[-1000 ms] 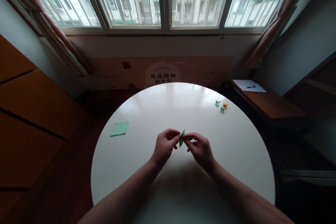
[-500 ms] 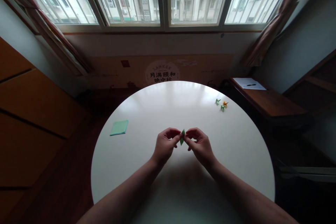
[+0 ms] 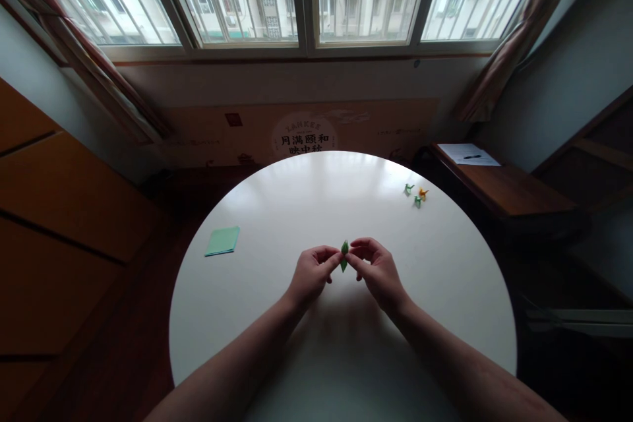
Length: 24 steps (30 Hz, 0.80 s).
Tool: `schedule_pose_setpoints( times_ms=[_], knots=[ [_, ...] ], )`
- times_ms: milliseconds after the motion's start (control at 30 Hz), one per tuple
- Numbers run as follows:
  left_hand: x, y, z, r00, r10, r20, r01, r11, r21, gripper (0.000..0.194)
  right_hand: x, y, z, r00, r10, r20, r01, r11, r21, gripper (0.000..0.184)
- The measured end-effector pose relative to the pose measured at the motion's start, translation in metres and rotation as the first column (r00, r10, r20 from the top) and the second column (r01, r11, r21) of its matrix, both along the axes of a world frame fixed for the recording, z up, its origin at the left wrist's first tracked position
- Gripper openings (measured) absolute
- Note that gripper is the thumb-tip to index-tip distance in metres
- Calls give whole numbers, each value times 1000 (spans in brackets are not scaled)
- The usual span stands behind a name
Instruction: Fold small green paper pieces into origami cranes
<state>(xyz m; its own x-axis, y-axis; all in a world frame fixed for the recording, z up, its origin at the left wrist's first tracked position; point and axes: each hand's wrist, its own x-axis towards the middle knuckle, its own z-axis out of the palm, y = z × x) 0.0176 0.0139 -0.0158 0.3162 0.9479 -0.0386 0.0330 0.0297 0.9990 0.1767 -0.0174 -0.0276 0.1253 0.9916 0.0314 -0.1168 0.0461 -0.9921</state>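
Observation:
A small folded piece of green paper [image 3: 345, 258], narrow and pointed at top and bottom, is held upright between my two hands above the table. My left hand [image 3: 312, 270] pinches its left side with thumb and forefinger. From the other side, my right hand [image 3: 376, 270] grips it the same way, the fingertips of both hands nearly meeting. Part of the paper is hidden behind the fingers. The fine folds are too small to make out.
On the round white table [image 3: 297, 198], a stack of green square paper [image 3: 222, 241] lies at left. Two green folded paper figures [image 3: 418, 201] and an orange one [image 3: 422, 193] stand at the far right. Beyond the table's right edge, a wooden side table [image 3: 524, 194] bears white sheets [image 3: 467, 154] and a pen [image 3: 472, 157].
The view has shifted very slightly. Both hands still pinch the green paper in nearly the same place, and its upper part looks a little wider now.

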Motion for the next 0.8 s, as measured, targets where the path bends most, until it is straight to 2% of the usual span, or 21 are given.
schedule_pose_setpoints(
  times_ms=[100, 233, 333, 400, 500, 600, 700, 800],
  knots=[
    [-1, 1, 0, 1000, -10, 0, 10, 1000, -3, 29, 0, 0, 0, 999, 43, 14, -42, 999, -24, 37],
    [0, 2, -1, 1000, -14, -19, 14, 1000, -3, 31, 0, 1, -1, 994, 107, 38, -105, 994, -40, 29],
    [0, 1, -1, 998, -2, -60, 3, 1000, 16, 31, 1, 3, -3, 994, 105, 40, -103, 994, -38, 28],
    [0, 0, -1, 995, 34, -98, -28, 997, 65, 28, 0, 4, -6, 995, 94, 37, -93, 995, -37, 27],
    [-1, -2, 2, 980, 136, -148, -105, 973, 205, 20, 0, 5, -9, 997, 70, 29, -69, 997, -35, 26],
    [-1, -6, 6, 969, 172, -177, -109, 941, 319, 13, -1, 5, -9, 998, 57, 26, -57, 998, -25, 26],
    [-1, -8, 7, 970, 153, -188, -79, 932, 353, 11, -1, 4, -5, 998, 59, 34, -58, 998, -9, 27],
    [-1, -8, 6, 975, 137, -175, -75, 944, 321, 15, -1, 3, -1, 996, 63, 60, -64, 998, 16, 27]
  ],
)
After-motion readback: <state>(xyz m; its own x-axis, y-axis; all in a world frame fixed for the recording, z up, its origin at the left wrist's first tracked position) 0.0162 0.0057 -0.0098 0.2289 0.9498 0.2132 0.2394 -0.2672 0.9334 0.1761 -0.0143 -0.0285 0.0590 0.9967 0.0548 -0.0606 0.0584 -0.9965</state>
